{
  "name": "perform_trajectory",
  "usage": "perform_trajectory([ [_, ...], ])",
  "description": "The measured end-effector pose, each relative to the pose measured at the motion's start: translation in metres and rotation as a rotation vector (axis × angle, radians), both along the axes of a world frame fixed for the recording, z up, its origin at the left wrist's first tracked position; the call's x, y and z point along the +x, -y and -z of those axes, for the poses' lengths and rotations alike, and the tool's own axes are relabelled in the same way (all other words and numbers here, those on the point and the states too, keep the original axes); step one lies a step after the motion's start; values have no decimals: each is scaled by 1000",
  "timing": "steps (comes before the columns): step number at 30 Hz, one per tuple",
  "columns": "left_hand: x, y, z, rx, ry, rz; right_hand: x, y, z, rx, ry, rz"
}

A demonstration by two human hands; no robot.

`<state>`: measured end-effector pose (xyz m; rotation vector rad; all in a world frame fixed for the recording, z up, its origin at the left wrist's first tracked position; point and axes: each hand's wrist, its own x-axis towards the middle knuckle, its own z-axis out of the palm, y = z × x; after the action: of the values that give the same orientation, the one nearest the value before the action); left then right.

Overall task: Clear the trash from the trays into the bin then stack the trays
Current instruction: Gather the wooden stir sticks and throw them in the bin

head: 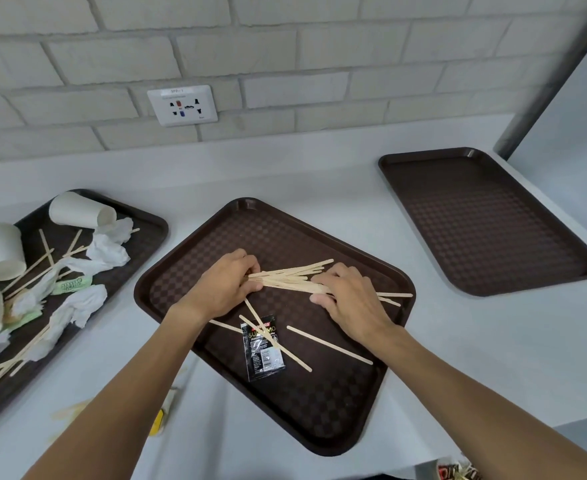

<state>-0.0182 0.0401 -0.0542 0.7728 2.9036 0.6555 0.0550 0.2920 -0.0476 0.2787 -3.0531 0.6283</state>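
Your left tray (146,220) is cut off at the frame edge, and the stuff under your left forearm on the worktop (319,174) is too blurry to call. On the middle tray (319,410), your left hand (222,285) has its fingers (250,268) curled round one end of the stick bundle (292,277), while your right hand (350,299) presses down on it with loosely bent fingers; the black sachet (262,348) lies just below your hands.
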Motion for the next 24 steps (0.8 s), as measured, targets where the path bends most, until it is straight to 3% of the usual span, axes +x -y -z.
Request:
perform_trajectory([
  [4,12,-2,-1,6,-43,-33,3,11,-3,-6,-80,-4],
  [8,13,-3,-4,-49,-44,-34,2,22,-6,243,-64,-2],
  [12,11,1,-8,-156,-8,-75,1,20,-9,319,-36,21],
  [20,19,11,-4,-151,-38,-53,1,-1,-30,145,89,-45],
  [24,17,7,-6,-147,14,-90,-2,-2,-35,54,48,-28],
])
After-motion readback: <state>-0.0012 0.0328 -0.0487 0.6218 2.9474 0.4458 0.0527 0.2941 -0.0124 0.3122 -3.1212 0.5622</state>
